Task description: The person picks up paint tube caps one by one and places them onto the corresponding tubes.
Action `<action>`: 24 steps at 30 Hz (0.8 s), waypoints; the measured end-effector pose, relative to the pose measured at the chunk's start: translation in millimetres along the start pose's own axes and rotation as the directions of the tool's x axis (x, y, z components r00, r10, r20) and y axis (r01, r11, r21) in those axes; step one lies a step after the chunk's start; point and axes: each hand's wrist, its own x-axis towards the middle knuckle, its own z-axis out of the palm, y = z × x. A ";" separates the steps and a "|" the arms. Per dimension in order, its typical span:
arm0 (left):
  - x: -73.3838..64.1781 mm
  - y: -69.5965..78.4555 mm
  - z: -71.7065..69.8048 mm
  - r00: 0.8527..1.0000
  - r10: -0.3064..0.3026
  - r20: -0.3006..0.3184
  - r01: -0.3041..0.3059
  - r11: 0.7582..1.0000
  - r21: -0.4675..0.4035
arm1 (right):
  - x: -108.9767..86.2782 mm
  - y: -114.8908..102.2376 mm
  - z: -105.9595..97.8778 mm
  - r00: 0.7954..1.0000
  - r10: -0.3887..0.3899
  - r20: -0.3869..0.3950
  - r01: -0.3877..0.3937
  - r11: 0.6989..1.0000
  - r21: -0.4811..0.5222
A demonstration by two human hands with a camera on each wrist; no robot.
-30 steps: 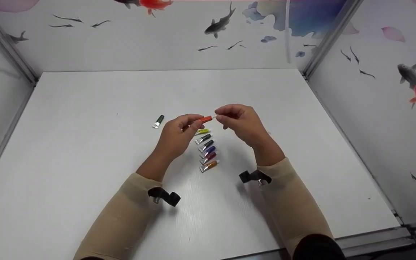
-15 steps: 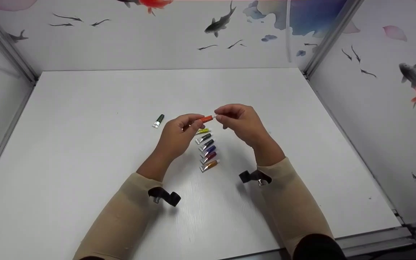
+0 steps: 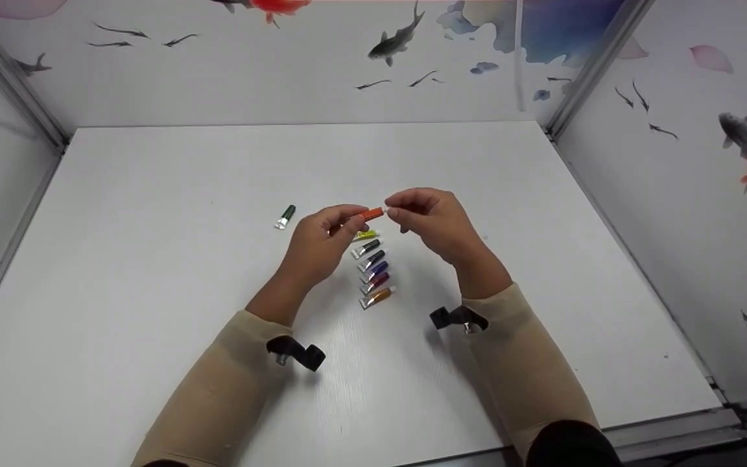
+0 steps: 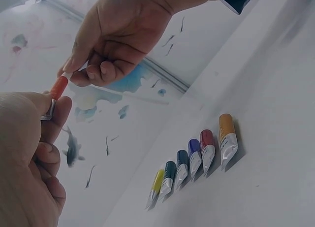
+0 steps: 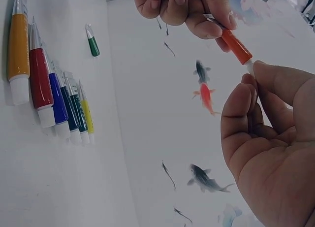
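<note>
My left hand [image 3: 325, 243] pinches an orange paint tube [image 3: 372, 214] near its silver crimped end, held up over the table. At its other end, my right hand [image 3: 432, 217] pinches the tube's white cap [image 5: 250, 67] between thumb and fingertips. Below the hands, several paint tubes lie in a slanted row: a yellow tube [image 3: 366, 235], two dark green or blackish ones, a blue tube [image 5: 58, 101], a red tube [image 5: 41, 74] and an ochre tube [image 3: 377, 298]. White caps show on these in the right wrist view. The yellow tube is partly hidden by my left hand in the head view.
A green paint tube [image 3: 285, 216] lies apart from the row, left of my left hand, with no white cap showing on it. The white table [image 3: 153, 272] is bounded by upright panels [image 3: 321, 84] printed with fish, at the back and both sides.
Both hands stay almost in place around the orange tube, with only slight shifts of the right fingers at its cap. The tubes on the table have not moved.
</note>
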 end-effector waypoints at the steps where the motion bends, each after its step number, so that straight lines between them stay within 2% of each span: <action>1: -0.1 0.1 0.1 1.000 -0.002 -0.001 0.002 1.000 0.000 | -0.2 0.3 0.0 1.000 0.001 0.000 -0.001 1.000 -0.003; 24: -0.5 -1.4 0.5 1.000 0.007 0.007 -0.007 1.000 0.002 | -0.2 3.0 -0.3 0.999 -0.036 0.012 0.036 0.999 -0.023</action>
